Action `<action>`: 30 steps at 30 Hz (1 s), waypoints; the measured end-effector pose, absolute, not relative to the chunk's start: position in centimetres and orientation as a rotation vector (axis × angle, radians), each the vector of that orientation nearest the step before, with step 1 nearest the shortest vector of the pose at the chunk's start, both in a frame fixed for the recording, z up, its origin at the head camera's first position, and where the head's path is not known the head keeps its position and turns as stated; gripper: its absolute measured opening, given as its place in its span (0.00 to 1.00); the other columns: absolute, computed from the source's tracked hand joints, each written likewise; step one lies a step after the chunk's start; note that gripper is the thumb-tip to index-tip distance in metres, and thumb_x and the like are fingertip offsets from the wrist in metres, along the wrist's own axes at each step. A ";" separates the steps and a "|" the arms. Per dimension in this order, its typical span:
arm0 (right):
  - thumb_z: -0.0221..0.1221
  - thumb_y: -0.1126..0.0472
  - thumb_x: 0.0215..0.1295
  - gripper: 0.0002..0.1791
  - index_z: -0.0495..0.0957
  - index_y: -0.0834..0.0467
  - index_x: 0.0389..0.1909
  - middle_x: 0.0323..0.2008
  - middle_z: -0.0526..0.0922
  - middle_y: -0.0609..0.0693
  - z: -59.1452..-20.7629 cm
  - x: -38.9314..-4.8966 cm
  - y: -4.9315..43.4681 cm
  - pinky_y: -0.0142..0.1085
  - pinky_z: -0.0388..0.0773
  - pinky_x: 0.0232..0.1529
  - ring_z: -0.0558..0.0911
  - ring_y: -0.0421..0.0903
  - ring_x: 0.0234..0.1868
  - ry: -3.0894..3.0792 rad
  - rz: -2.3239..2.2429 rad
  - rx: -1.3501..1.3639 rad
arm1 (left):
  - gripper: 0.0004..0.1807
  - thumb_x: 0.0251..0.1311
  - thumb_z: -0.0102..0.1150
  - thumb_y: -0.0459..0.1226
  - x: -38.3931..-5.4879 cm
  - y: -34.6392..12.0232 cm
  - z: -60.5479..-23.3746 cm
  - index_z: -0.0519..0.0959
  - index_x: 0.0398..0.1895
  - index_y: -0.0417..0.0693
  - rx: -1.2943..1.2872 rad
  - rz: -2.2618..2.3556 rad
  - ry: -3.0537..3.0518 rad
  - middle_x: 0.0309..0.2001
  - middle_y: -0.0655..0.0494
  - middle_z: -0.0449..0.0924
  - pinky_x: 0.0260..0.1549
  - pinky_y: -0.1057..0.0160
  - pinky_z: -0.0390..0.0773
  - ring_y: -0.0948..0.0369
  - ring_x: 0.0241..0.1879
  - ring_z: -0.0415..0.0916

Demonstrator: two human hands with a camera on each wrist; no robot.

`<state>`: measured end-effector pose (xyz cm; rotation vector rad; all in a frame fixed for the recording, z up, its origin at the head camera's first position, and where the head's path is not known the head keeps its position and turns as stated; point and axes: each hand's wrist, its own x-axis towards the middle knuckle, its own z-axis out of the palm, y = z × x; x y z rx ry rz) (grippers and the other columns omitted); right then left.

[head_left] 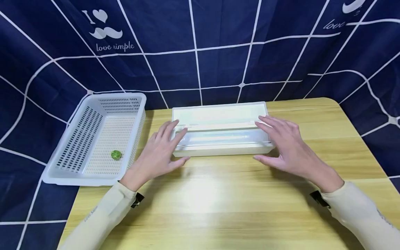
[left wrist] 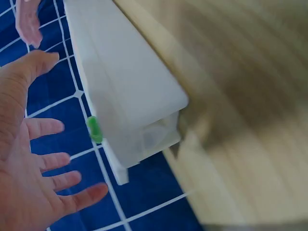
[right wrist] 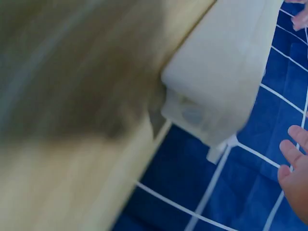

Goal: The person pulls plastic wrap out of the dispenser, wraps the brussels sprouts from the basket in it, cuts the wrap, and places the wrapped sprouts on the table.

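A white cling film dispenser [head_left: 222,151] lies lengthwise on the table, its lid [head_left: 218,113] tipped back. Inside rests a roll of clear film [head_left: 223,136]. At its left end is my left hand [head_left: 160,147], fingers spread, fingertips overlapping the corner in the head view. My right hand [head_left: 285,149] hovers around the right end, thumb toward the front and fingers over the back. The left wrist view shows a gap between the left fingers and the dispenser's wall [left wrist: 125,72]. A small green piece [left wrist: 94,129] shows along its edge there.
A white perforated basket [head_left: 141,119] stands at the table's left, holding a small round green vegetable [head_left: 116,155] like a Brussels sprout. Dark blue cloth with white lines [head_left: 218,66] hangs behind the wooden table [head_left: 206,208] and along both sides.
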<state>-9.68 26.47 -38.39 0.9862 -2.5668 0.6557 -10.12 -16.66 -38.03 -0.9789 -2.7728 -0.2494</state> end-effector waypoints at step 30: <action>0.79 0.75 0.56 0.19 0.89 0.56 0.47 0.36 0.78 0.44 -40.9 -10.5 28.1 0.31 0.69 0.33 0.74 0.40 0.40 -2.547 1.014 0.780 | 0.09 0.69 0.71 0.34 -10.8 -16.5 -41.2 0.86 0.48 0.40 -0.873 -0.784 -2.660 0.41 0.51 0.74 0.34 0.56 0.79 0.54 0.41 0.72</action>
